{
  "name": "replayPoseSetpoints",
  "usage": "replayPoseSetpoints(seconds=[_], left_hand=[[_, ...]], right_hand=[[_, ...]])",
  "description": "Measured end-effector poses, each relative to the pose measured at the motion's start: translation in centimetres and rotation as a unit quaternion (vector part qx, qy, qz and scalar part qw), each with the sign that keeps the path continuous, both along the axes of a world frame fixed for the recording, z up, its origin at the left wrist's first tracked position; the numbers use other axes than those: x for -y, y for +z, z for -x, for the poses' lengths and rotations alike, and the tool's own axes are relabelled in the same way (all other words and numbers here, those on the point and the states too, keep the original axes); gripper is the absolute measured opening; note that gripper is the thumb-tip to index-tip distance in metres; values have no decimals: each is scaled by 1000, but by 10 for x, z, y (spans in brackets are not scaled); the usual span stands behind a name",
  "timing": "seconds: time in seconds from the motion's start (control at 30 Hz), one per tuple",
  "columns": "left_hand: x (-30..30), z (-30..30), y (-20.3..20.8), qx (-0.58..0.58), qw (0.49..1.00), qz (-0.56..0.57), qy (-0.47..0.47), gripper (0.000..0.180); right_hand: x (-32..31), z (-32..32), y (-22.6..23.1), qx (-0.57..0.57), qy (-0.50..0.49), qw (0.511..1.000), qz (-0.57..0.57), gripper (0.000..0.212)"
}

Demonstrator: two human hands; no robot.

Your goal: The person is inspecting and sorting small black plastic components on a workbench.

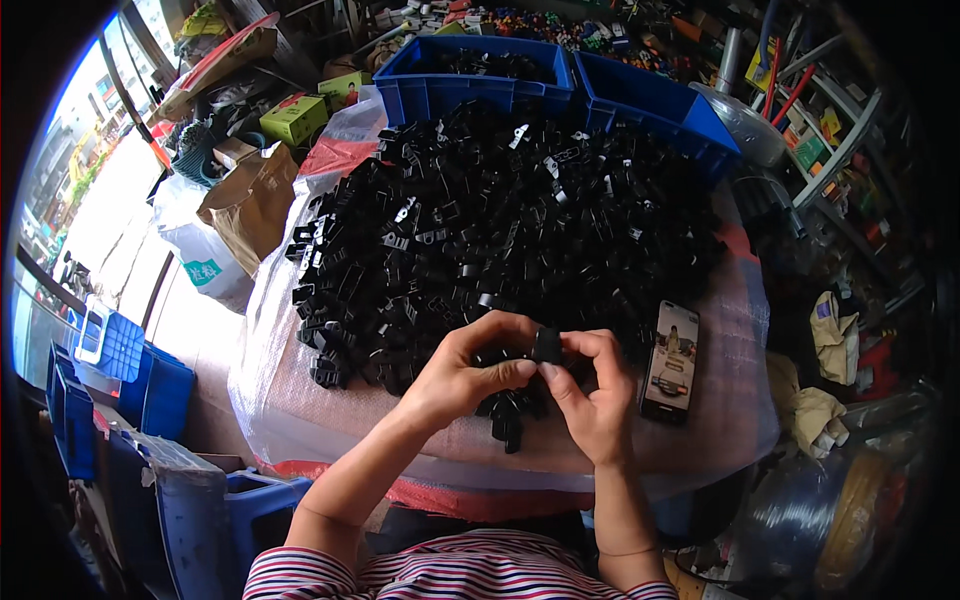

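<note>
Near the front of the covered table, my left hand [470, 365] and my right hand [597, 393] meet, fingertips pinched around one small black plastic part [547, 345]. Its exact kind is too dark to make out. Thumbs press at its lower edge, and the forefingers curl over from each side. Just beneath my hands lie a few more black parts [508, 425], apart from the main heap. Beyond them spreads a large pile of black plastic parts [480, 210], some with shiny metal pieces.
Behind the pile stand a blue bin [470, 98] holding black parts and another blue bin [650, 115]. A phone [671, 362] with a lit screen lies right of my hands. At left are a paper bag [250, 205] and a blue stool [262, 510].
</note>
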State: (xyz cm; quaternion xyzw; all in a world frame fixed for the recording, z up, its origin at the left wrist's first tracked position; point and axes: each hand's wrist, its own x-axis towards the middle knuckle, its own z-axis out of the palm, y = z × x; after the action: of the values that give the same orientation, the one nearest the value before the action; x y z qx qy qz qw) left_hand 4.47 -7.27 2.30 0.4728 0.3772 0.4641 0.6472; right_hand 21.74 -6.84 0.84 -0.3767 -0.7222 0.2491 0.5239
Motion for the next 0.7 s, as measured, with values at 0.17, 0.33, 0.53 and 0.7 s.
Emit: replayPoseSetpoints(seconds=[0.17,0.33,0.53,0.7], left_hand=[[20,-12,-12,-99,986,-99,86,44],[16,-19,-17,-28,998,-49,39,41],[8,-14,-30,141,988,46,51,42],[10,-14,-26,140,987,78,6,45]], right_hand=[[11,5,4,160,-87,972,-145,36],[9,-8,6,129,17,989,-71,49],[11,-7,-2,-11,14,1000,25,47],[4,-15,0,56,-3,998,-35,51]])
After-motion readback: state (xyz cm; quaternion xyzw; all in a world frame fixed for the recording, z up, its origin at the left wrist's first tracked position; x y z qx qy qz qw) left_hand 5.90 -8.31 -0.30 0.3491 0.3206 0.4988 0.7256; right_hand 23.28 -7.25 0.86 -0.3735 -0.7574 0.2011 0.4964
